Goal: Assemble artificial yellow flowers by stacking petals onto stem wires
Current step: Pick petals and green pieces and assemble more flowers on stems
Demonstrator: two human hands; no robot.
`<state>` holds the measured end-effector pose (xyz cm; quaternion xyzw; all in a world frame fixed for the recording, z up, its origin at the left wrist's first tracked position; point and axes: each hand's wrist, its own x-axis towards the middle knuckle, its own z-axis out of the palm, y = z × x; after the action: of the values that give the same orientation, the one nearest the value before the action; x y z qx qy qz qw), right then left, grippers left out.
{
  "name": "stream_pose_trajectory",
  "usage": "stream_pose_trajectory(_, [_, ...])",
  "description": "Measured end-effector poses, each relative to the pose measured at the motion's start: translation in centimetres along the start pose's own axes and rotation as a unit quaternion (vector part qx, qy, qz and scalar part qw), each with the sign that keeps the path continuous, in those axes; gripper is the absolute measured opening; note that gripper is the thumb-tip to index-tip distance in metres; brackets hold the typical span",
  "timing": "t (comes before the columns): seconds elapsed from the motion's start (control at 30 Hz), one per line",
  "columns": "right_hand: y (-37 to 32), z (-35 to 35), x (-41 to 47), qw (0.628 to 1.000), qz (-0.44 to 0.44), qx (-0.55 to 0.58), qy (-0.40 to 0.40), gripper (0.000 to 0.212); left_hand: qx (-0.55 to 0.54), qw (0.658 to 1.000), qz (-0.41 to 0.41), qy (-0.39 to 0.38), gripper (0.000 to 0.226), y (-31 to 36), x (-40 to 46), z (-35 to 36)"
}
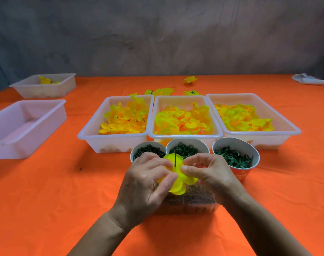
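Lower centre of the frame: a yellow petal layer is pinched from both sides, left hand and right hand equally near. The stem wire runs near-upright, its tip protruding through the petal's middle between the two thumbs; sliding the petal along this axis appears to be the step in hand.

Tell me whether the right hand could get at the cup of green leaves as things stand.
Probably yes, once it lets go. The right hand now pinches the yellow petal layer on the stem wire; the cup of green leaves stands just beside it, open-topped, with nothing between.
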<state>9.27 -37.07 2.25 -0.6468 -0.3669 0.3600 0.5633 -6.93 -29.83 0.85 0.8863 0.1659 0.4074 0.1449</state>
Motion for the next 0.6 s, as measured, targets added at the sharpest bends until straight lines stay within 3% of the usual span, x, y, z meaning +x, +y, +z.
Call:
stream_pose_trajectory(0.23, [0.0, 0.0, -0.1, 1.0, -0.008, -0.013, 0.002, 0.011, -0.136, 0.972, -0.159, 0.108, 0.007, -0.2, 0.9, 2.2])
stream_pose_trajectory(0.37, [0.0, 0.0, -0.1, 1.0, -0.01, -0.007, -0.004, 0.01, -0.186, 0.953, -0.223, 0.084, 0.023, -0.5, 1.1, 2.4])
stream_pose_trajectory(0.6, [0.0, -0.2, 0.0, 1.0, 0.0, 0.013, -0.016, 0.01, -0.173, 0.956, -0.237, 0.029, 0.011, -0.8, 1.6, 1.7])
